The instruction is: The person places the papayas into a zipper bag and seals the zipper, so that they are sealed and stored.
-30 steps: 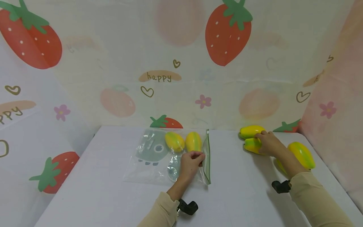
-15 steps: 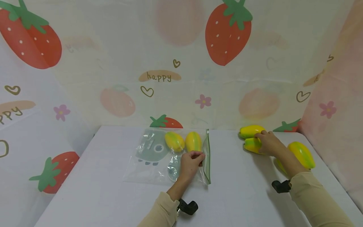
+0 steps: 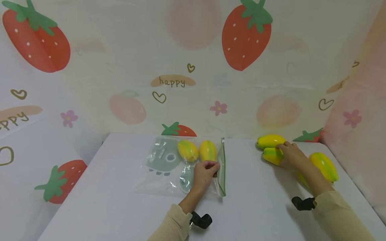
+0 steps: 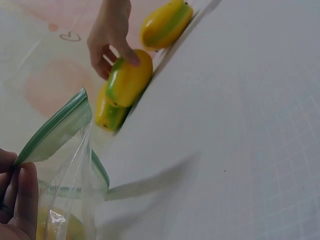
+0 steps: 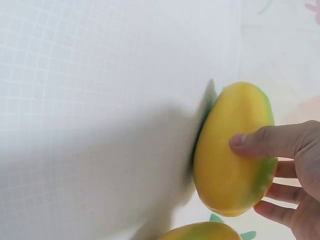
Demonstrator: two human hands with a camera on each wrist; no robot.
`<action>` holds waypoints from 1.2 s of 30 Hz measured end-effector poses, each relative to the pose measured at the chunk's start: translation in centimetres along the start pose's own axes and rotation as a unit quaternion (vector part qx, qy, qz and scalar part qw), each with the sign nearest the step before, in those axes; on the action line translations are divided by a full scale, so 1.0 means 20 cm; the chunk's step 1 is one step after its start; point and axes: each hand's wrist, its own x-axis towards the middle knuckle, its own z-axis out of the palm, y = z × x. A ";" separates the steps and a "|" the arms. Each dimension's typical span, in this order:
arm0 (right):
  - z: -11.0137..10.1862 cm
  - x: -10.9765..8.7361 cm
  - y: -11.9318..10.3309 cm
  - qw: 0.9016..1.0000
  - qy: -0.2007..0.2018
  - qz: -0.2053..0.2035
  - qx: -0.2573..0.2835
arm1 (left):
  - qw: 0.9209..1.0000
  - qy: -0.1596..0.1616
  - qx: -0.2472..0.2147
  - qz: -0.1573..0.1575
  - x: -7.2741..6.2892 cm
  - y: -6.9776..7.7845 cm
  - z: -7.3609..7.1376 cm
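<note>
A clear zip bag [image 3: 164, 187] with a green closure and a grey-green cartoon print lies on the table. Inside it are two yellow papayas with green streaks, a left papaya [image 3: 187, 150] and a right papaya [image 3: 208, 150]. My left hand [image 3: 203, 175] pinches the bag's edge near its opening; the left wrist view shows the green zip strip [image 4: 52, 127] lifted, with the mouth parted. Over at the right, my right hand [image 3: 292, 156] grips a papaya [image 5: 232, 155], thumb on one side and fingers on the other. Another papaya [image 3: 270, 141] lies right behind it.
A further papaya [image 3: 325, 167] lies near the table's right edge, and part of another yellow fruit [image 3: 303, 180] shows beside my right forearm. A patterned cloth backdrop [image 3: 241, 110] stands behind the white table [image 3: 247, 207], which separates the bag from the loose papayas.
The head view has shifted slightly, moving the whole scene a little to the right. Both hands keep their holds, with no clear movement against the table.
</note>
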 end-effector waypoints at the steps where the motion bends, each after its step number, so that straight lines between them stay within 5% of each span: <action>1: 0.00 0.00 0.00 1.000 0.001 0.001 0.002 | 1.000 0.001 0.000 -0.003 0.00 0.00 0.00; 18: 0.02 -0.05 -0.06 0.998 0.005 -0.014 0.068 | 1.000 -0.003 -0.003 0.008 0.00 -0.01 0.00; 28: 0.02 -0.05 -0.11 0.989 -0.026 -0.022 0.145 | 1.000 0.000 -0.005 0.013 0.00 0.00 -0.01; 36: 0.04 -0.06 -0.15 0.981 -0.014 -0.041 0.189 | 1.000 -0.002 -0.008 0.007 0.00 0.01 -0.01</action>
